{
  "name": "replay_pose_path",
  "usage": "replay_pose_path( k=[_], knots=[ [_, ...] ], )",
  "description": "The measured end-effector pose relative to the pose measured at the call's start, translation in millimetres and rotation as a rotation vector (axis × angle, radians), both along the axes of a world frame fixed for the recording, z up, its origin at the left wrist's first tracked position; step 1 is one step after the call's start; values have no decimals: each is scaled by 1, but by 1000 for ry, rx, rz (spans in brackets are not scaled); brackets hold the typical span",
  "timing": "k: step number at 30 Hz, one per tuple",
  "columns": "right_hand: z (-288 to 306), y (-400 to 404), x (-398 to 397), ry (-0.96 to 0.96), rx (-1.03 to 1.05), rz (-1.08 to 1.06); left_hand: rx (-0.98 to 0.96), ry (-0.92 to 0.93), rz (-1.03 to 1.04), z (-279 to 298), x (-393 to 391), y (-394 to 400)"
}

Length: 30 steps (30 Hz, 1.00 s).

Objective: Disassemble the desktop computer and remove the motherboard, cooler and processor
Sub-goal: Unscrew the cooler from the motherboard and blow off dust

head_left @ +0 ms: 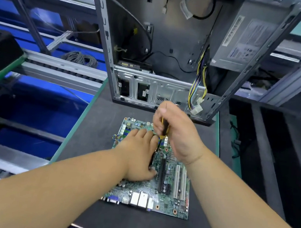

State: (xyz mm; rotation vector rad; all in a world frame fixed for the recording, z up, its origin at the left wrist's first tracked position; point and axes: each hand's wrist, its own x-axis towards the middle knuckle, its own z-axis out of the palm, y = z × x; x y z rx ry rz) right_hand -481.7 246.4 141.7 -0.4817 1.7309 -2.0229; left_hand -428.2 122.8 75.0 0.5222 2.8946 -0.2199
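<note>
The green motherboard (172, 197) lies flat on the dark mat, outside the open computer case (173, 41) that stands behind it. My left hand (139, 155) lies over a black part, probably the cooler, on the board's left half, fingers spread across its top and thumb at its near edge. My right hand (177, 133) grips a yellow-and-black screwdriver (164, 129) held upright, its shaft pointing down at the board beside my left fingers. The processor is hidden.
A power supply (248, 42) sits in the case's upper right, with a loose bundle of coloured cables (198, 89) hanging down to the case's front edge. A conveyor with rails (57, 69) runs on the left. The mat (95, 126) has green borders.
</note>
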Motion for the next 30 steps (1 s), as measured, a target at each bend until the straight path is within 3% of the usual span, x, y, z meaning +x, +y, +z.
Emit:
replay_pose_path(
  k=[2,5,9,11,15,17,19,25,28,30],
  knots=[
    [-3,1,10,15,68,-170,3,1,-1,0,0,0],
    [-9,-2,24,-38,-24,-482,9,19,1,0,-1,0],
    [-15,-10,28,30,-30,-613,31,47,-6,-3,-1,0],
    [-16,-9,19,-4,-127,-533,32,41,-4,-5,-1,-1],
    [-9,-15,1,82,-67,73,10,-2,-8,-4,-2,-1],
    [-5,-14,-3,24,-74,154,9,-1,-7,-2,-1,-1],
    [-5,-7,0,1,-97,89,14,-2,-7,-1,0,0],
    [-15,-6,24,-17,-32,-424,32,26,18,3,2,0],
    [-14,-14,31,14,-7,-516,47,37,14,3,2,2],
    [-18,-17,31,79,-47,-446,42,14,3,1,2,1]
  ],
)
